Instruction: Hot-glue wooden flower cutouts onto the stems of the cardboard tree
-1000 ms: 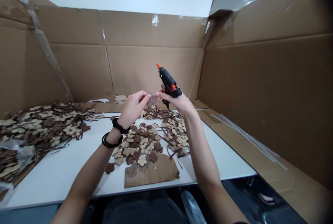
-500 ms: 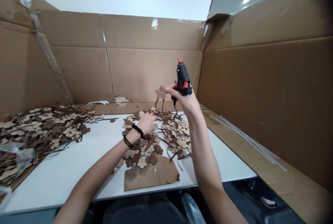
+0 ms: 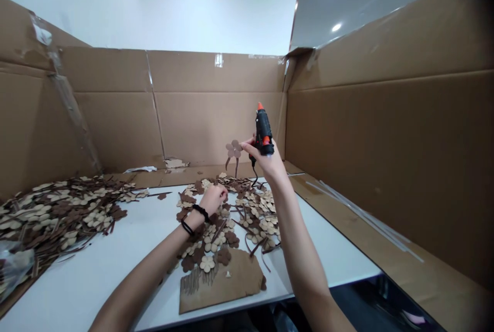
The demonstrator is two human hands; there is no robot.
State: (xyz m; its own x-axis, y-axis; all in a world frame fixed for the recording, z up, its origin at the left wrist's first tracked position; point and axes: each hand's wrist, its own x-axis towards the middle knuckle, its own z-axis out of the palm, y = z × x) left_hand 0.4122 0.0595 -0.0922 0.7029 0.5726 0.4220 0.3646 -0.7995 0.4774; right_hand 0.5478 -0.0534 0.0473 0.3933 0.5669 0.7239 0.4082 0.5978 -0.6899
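Observation:
A black glue gun (image 3: 264,128) with an orange nozzle points upward in my right hand (image 3: 272,161). The thumb and a fingertip of that same hand pinch a pinkish-brown flower cutout (image 3: 233,149), from which two thin brown strips hang. My left hand (image 3: 213,199), with dark bands at the wrist, is low over a pile of beige and brown flower cutouts (image 3: 266,213). Its fingers are curled together, and anything between them is hidden. Thin dark strips (image 3: 246,213) lie among the cutouts.
A cardboard piece (image 3: 224,285) with glue strands lies at the white table's (image 3: 127,249) front edge. To the left is a larger heap of cutouts (image 3: 65,208) beside a plastic bag (image 3: 15,265). Glue sticks (image 3: 363,219) lie at right. Cardboard walls (image 3: 216,121) surround the table.
The fingers of my left hand, spread over the pile before, have curled together. My right hand keeps the glue gun and flower raised. The view has tilted up slightly.

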